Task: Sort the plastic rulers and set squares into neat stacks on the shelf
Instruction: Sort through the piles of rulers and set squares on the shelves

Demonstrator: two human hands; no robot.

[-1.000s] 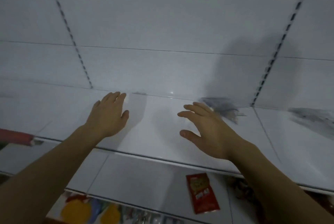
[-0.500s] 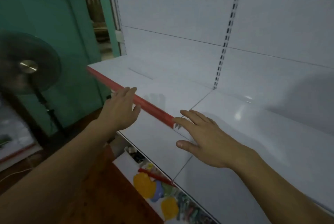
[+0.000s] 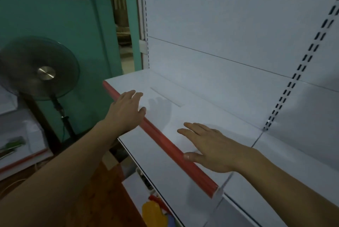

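Hands flat, fingers straight, holding nothing: left hand (image 3: 126,111) over the shelf's (image 3: 201,116) red edge strip (image 3: 165,144), right hand (image 3: 211,148) just inside that strip, thumb touching it. Rulers, set squares not visible. Fan (image 3: 40,69) stands left of strip.
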